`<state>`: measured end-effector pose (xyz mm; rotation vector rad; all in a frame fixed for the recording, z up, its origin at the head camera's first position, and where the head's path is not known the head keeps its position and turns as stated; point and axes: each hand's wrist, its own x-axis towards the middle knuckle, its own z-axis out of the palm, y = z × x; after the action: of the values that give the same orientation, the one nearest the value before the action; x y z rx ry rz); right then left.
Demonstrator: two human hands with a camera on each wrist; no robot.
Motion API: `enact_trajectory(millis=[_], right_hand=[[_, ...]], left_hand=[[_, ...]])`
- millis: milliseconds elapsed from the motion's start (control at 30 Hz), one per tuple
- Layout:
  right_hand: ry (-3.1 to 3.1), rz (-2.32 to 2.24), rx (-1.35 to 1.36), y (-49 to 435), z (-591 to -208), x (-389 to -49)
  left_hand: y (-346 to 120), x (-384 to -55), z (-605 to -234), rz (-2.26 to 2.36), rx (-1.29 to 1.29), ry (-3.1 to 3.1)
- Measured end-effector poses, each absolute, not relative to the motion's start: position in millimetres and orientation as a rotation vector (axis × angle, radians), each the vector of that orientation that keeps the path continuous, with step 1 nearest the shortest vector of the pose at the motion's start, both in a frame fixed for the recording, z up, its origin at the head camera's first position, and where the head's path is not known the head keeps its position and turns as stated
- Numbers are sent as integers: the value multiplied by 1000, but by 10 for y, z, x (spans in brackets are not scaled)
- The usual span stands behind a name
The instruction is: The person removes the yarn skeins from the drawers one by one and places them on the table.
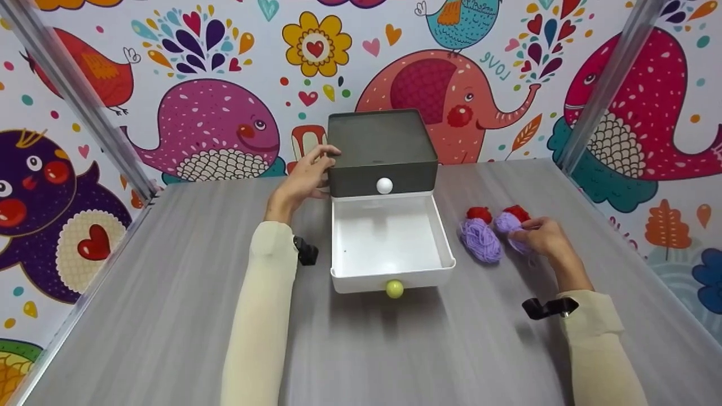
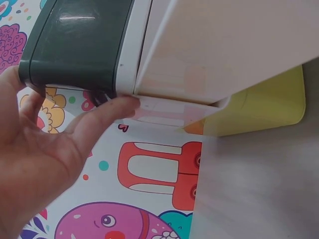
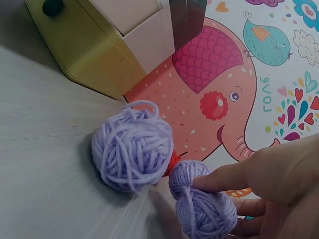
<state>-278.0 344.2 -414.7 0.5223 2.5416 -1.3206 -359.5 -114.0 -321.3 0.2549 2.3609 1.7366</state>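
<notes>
Hazards, left to right.
Box [image 1: 389,138]: could skid or tip forward, in my judgement, if the left hand's support slackened, the white drawer [image 1: 389,239] below being drawn well out at the front.
Left purple ball [image 1: 480,241]: on the table [image 1: 372,355], right of the drawer, the left red ball [image 1: 479,214] just behind it. A loose loop rises from its top in the right wrist view; a passing finger could snag and unwind it.
Right purple ball [image 1: 506,221]: beside the left one, the right red ball [image 1: 516,212] close behind. It could slip or unravel, its windings being soft and the hold small; a sideways sweep could also set the right red ball rolling.

Hands, left to right.
Left hand [image 1: 304,180]: spread on the box's left side, fingertips at the top edge, thumb extended lower down on the pale casing.
Right hand [image 1: 544,237]: thumb and fingers closed in a pinch on the right purple ball; whether that ball touches the table, cannot tell.
</notes>
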Motion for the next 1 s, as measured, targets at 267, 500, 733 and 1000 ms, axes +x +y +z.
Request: enact_trajectory(millis=[267, 500, 733, 1000], right_hand=[[2512, -1281, 549, 3459, -4221, -2809], [2467, -1316, 597, 3471, -4242, -2825], [2427, -1356, 632, 3491, -4225, -2807], [2440, -1322, 631, 3462, -4096, -2767]], left_hand=[[-1151, -3592, -3213, 1735, 252, 2357], [-1155, -3575, -3217, 1733, 262, 2374], [-1131, -3581, -3218, 1757, 260, 2353], [-1135, -3573, -3214, 1741, 261, 2360]])
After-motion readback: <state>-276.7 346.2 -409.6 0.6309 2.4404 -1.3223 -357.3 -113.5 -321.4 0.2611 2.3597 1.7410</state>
